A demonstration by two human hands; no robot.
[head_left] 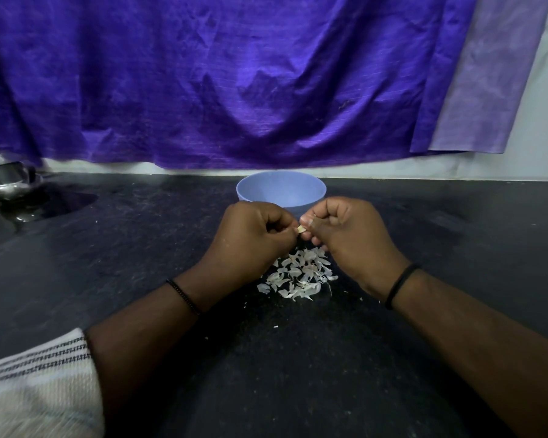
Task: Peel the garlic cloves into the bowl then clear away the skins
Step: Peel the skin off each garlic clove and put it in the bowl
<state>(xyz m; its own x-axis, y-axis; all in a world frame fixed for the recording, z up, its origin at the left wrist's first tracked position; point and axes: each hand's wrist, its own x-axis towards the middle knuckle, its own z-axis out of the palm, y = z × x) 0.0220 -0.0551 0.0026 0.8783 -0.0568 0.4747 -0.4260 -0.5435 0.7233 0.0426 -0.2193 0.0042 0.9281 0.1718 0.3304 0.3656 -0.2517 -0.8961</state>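
While both hands meet just in front of the blue bowl [281, 188], a single garlic clove [301, 229] is pinched between them, only a pale sliver of it showing between the fingertips. The left hand [250, 235] has its fingers curled in, gripping the clove from its side; the right hand [345, 232] is curled too, thumb and forefinger nipping the clove's other end. This looks like a peeling grip: one hand steadies the clove while the other picks at the skin, though which does which cannot be told from here.

The hands are held on the near side of the bowl, above the dark countertop [124, 248], probably so that loosened skin falls clear of the bowl and a finished clove needs only a short reach forward to drop in. That fits the heap of white garlic skins [298, 276], which lies on the countertop nearer the person than the bowl, directly below the hands. A few stray flecks lie nearer still.

The bowl's inside is hidden from this angle, so how many cloves are done cannot be told. No unpeeled cloves show on the countertop; the skins remain to be cleared.

To the far left of the bowl stands a shiny metal vessel [7, 181]; behind it hangs a purple cloth [234, 83].
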